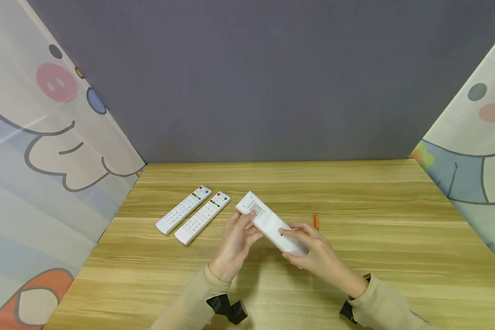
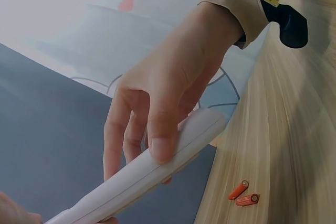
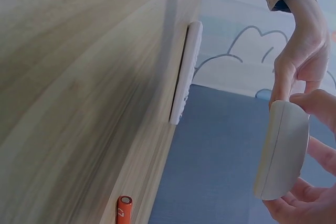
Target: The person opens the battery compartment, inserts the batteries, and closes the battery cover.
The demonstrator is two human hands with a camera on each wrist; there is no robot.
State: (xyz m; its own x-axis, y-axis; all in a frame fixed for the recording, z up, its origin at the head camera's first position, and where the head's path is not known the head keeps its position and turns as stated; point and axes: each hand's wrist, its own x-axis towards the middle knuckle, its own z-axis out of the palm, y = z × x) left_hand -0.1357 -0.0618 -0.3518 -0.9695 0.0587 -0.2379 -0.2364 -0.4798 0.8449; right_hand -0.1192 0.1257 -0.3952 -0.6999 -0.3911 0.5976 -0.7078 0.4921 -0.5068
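Note:
A white remote control (image 1: 268, 223) is held above the table with its back face up, a printed code label near its far end. My left hand (image 1: 236, 245) grips that far end, thumb on the back by the label. Around the near end, my right hand (image 1: 315, 251) holds the remote, with a finger at a small dark mark on the back. In the left wrist view the right thumb (image 2: 161, 148) lies against the remote's side (image 2: 136, 182). The right wrist view shows the remote's rounded end (image 3: 283, 150) between the right hand's fingers (image 3: 323, 156). Its button face is hidden.
Two more white remotes, one farther left (image 1: 183, 210) and one nearer (image 1: 203, 217), lie buttons up on the wooden table (image 1: 148, 275). Right of the hands are two orange batteries, one (image 2: 239, 189) beside the other (image 2: 248, 199). A grey panel (image 1: 272, 82) stands behind.

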